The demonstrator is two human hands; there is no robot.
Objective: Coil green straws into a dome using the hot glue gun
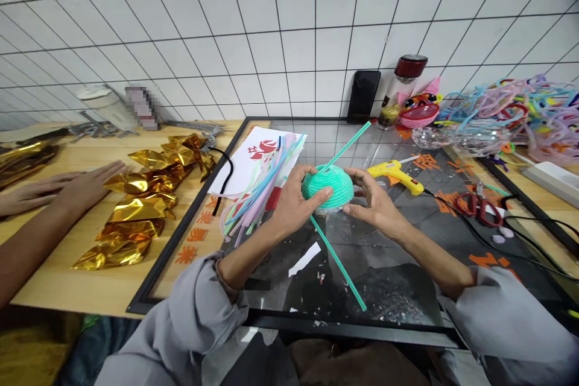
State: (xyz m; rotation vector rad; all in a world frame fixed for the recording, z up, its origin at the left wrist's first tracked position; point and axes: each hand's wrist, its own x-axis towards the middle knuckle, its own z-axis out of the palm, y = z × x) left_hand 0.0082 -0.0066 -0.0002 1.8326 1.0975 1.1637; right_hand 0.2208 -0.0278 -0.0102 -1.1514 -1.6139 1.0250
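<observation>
Cradling a green ribbed dome [329, 186] over the dark tabletop [280, 280], the person in front of me has both hands closed on it, thumbs at the near side. Call the dome the centre of a dial, twelve at the wall. The left hand [297, 200] grasps it from nine o'clock, its thumb pressed across the ribs; the right hand [371, 202] holds it from three, fingers half curled, thumb by the lower rim. Green fuzzy stems [340, 266] stick out towards one and five. A loose bundle of pastel stems [257, 196] lies at nine, partly over a white sheet [233, 172]. A yellow glue gun [389, 170] rests near three, red-handled scissors [480, 206] further out that way. Well off at nine, a co-worker's hand [88, 188] lies flat beside crumpled gold foil [136, 202]
</observation>
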